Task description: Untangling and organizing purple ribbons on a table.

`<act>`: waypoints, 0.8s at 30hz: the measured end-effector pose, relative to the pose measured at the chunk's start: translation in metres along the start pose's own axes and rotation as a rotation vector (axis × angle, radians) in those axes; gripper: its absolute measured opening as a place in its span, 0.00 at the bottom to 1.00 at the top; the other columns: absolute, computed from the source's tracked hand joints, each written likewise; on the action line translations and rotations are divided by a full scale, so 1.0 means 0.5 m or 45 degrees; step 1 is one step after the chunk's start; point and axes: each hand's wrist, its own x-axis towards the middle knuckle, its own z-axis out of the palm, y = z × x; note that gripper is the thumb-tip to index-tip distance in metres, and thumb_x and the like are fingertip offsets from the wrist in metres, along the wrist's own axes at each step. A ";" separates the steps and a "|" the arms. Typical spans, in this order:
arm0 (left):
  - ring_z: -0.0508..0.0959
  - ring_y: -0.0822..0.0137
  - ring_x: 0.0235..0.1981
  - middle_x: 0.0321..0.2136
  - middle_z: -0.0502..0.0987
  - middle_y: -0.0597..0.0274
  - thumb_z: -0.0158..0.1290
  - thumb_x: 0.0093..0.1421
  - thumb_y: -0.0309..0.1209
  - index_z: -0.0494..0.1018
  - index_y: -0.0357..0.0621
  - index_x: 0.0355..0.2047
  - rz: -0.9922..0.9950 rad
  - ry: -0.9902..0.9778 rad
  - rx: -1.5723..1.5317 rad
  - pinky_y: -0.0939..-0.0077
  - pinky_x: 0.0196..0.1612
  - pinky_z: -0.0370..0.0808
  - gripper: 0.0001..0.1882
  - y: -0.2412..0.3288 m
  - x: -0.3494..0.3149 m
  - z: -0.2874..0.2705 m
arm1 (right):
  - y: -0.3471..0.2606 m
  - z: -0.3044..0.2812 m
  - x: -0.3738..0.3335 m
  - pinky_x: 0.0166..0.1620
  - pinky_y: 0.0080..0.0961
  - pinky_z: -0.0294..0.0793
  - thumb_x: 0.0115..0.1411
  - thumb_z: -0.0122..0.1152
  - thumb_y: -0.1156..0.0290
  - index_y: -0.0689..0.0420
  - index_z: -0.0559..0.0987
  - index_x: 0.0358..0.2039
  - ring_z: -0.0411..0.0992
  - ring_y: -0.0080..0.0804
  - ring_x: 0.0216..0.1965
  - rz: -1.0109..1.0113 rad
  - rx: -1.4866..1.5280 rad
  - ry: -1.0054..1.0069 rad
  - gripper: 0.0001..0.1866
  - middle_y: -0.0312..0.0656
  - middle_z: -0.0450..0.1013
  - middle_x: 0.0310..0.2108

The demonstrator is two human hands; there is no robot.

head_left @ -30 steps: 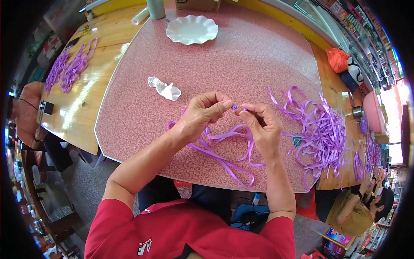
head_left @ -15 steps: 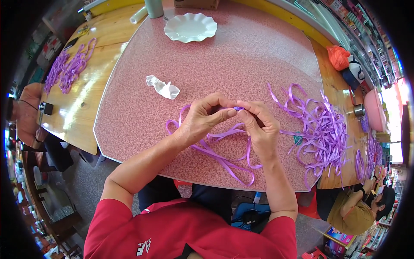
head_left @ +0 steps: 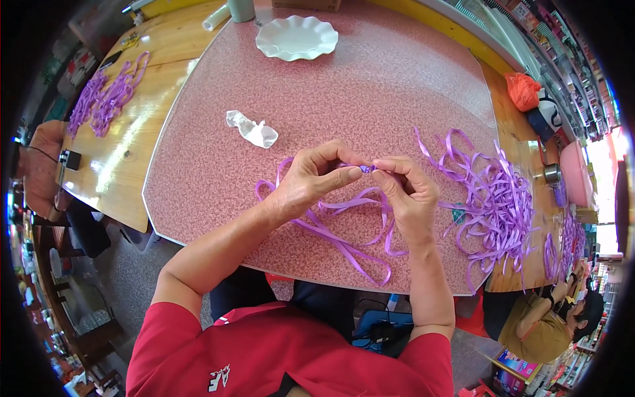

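Note:
Both hands meet above the pink speckled table (head_left: 218,192), pinching a purple ribbon (head_left: 350,259) at a small knotted or woven bit between the fingertips. My left hand (head_left: 314,177) grips it with thumb and forefinger. From the other side, my right hand (head_left: 411,195) pinches the same ribbon, its fingers curled. Loose lengths of ribbon loop down onto the table beneath my hands. The exact shape of the knot is mostly covered by fingertips. To the right of my right hand lies a tangled heap of purple ribbon (head_left: 496,205).
A crumpled clear plastic piece (head_left: 253,130) lies beyond my left hand. A white scalloped plate (head_left: 296,38) stands at the far side. More purple ribbon (head_left: 112,99) rests on the wooden table at left. At right sit an orange bag (head_left: 522,91) and another person (head_left: 539,324).
My right hand has moved slightly right, widening the gap between the fingertips and showing more of the knotted bit. The left hand stays nearly still.

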 end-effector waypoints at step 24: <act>0.68 0.86 0.28 0.27 0.72 0.74 0.59 0.63 0.28 0.74 0.38 0.37 -0.048 0.051 0.006 0.89 0.29 0.65 0.07 0.013 -0.010 0.012 | -0.002 0.005 -0.002 0.34 0.12 0.69 0.57 0.65 0.84 0.61 0.81 0.36 0.71 0.18 0.34 -0.230 -0.258 0.018 0.07 0.39 0.76 0.36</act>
